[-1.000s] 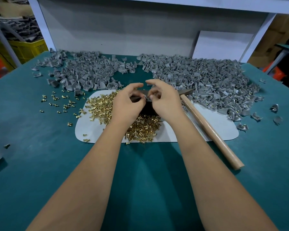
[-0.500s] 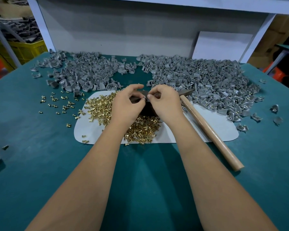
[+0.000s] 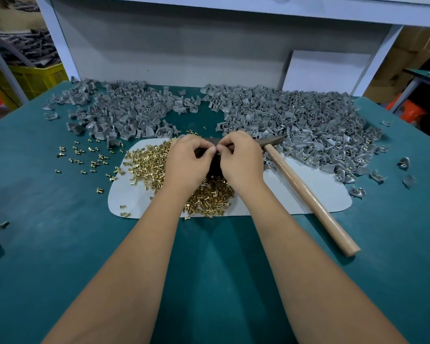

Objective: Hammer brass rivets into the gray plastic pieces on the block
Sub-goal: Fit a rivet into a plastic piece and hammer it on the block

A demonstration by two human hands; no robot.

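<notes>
pinching small work over the block

meeting above a dark block (image 3: 215,165), the left hand (image 3: 188,161) and right hand (image 3: 241,158) curl their fingertips together in a pinch on something too small to tell. brass rivets (image 3: 149,162) lie heaped on a white mat (image 3: 296,194) around the block, with strays on the green table (image 3: 60,244) to the left. gray pieces (image 3: 296,120) lie in two mounds along the far edge. a hammer (image 3: 305,192) lies on the mat just right of the right hand, ungripped.
</notes>
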